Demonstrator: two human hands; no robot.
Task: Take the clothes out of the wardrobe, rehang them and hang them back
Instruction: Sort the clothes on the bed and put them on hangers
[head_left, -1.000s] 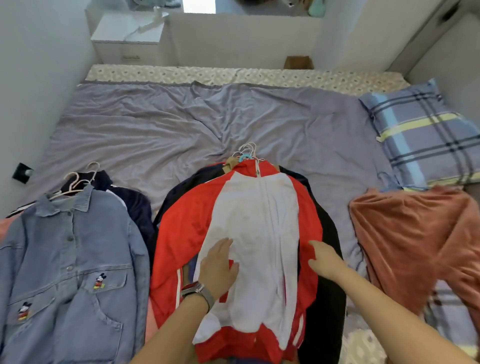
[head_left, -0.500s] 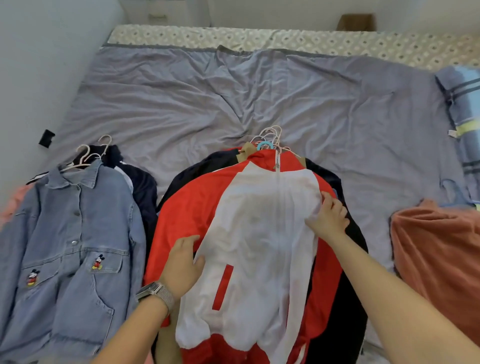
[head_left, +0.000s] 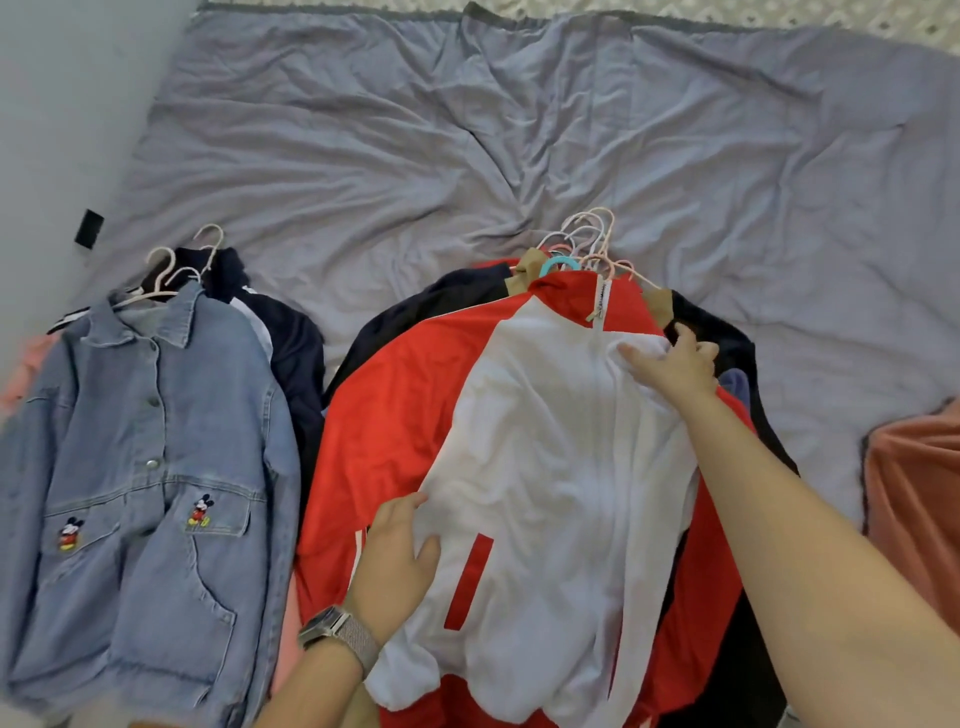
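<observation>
A denim jacket is lying on its hanger at the left of the bed, apart from the working pile. The left hand, fingers spread flat, is pressing the lower front of the red-and-white jacket, which is lying on top of the centre pile. The right hand is pinching the white fabric near the right shoulder, just below the hanger hooks. Keep the left hand anchoring the hem while the right is easing the shoulder off its hanger; avoid snagging the neighbouring hooks.
</observation>
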